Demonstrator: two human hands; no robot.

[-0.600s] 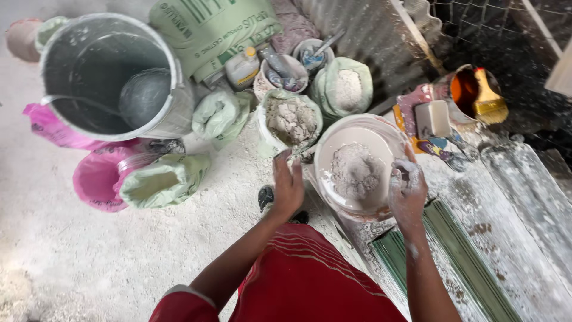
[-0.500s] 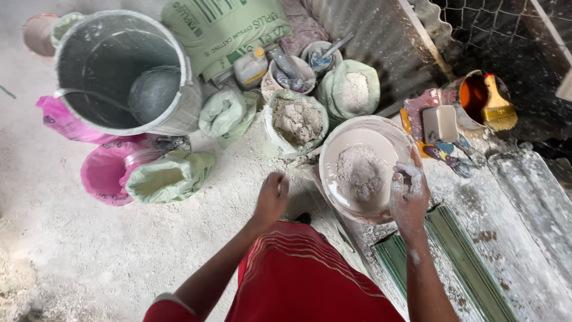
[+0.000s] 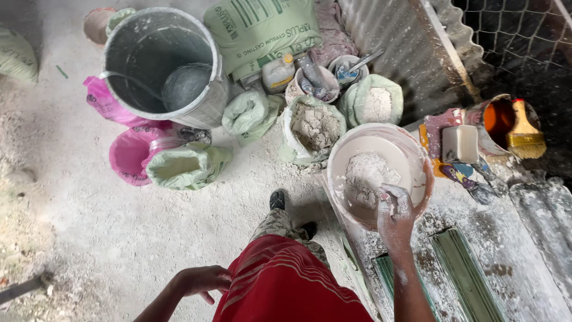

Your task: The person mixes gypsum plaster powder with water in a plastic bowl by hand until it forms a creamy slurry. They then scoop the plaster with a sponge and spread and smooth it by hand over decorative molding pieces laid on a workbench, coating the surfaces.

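Right of centre in the frame, person's right hand (image 3: 394, 210) rests on near rim of round mixing bowl (image 3: 417, 156), fingers curled over the edge and closed on it; hand caked in white dust. Bowl holds a heap of white powder (image 3: 364, 176), piled toward its left side, no liquid visible. Bowl sits at the edge of a powder-strewn corrugated sheet (image 3: 524, 256), partly overhanging toward the floor.

Left hand (image 3: 201, 280), lower centre-left, hangs beside the red garment (image 3: 286, 286), fingers loosely spread, holding nothing.

Surroundings: open bag of lumpy grey-white powder (image 3: 314, 126) just left of bowl, second open bag of finer white powder (image 3: 376, 102) above it, large grey bucket (image 3: 161, 62) upper left, pink bags (image 3: 128, 156) below the bucket. Paint brush (image 3: 524, 134) lies over an orange-lined tin (image 3: 497, 116) at far right.

Risks, in my judgement:
- Bowl held one-handed at one rim only; w/ heap off-centre, it could tip and dump powder off the sheet.
- Dusty fingers = poor purchase; slip likely if bowl is lifted this way.
- Open bags close by, foot (image 3: 277, 200) near them; a knock would spill contents.
- Loose powder on floor, footing may be slick.
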